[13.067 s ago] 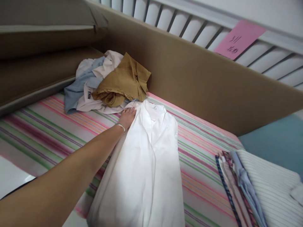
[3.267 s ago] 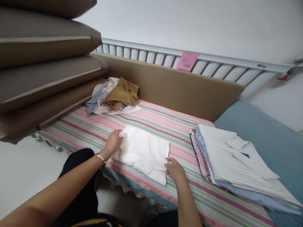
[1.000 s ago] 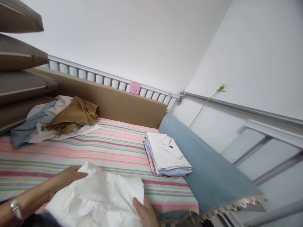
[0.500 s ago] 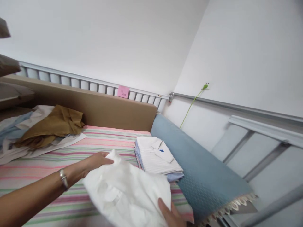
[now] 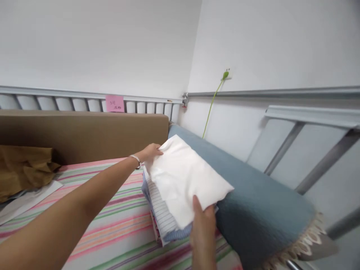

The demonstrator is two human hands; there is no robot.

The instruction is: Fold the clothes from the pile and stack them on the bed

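Observation:
A folded white garment (image 5: 185, 176) is held over a stack of folded shirts (image 5: 160, 206), covering most of its top. My left hand (image 5: 152, 153) grips the garment's far left edge, thumb on top. At its near edge, my right hand (image 5: 203, 217) pinches the cloth between thumb and fingers. Below, the pile shows a white striped shirt and blue cloth at its left and front sides. Whether the garment rests fully on the stack I cannot tell. The pile sits on a striped bed sheet (image 5: 118, 221).
A brown-yellow garment (image 5: 25, 168) lies heaped at the left on pale cloth. Behind stands a tan headboard (image 5: 112, 131) with a pink note (image 5: 114, 103) above it on a white radiator. A blue padded cover (image 5: 253, 202) borders the right; a green cord (image 5: 210, 107) hangs from a socket.
Both hands have carried the white garment forward and right, from beside the shirt stack to over it. It now looks flatter. The view has turned right.

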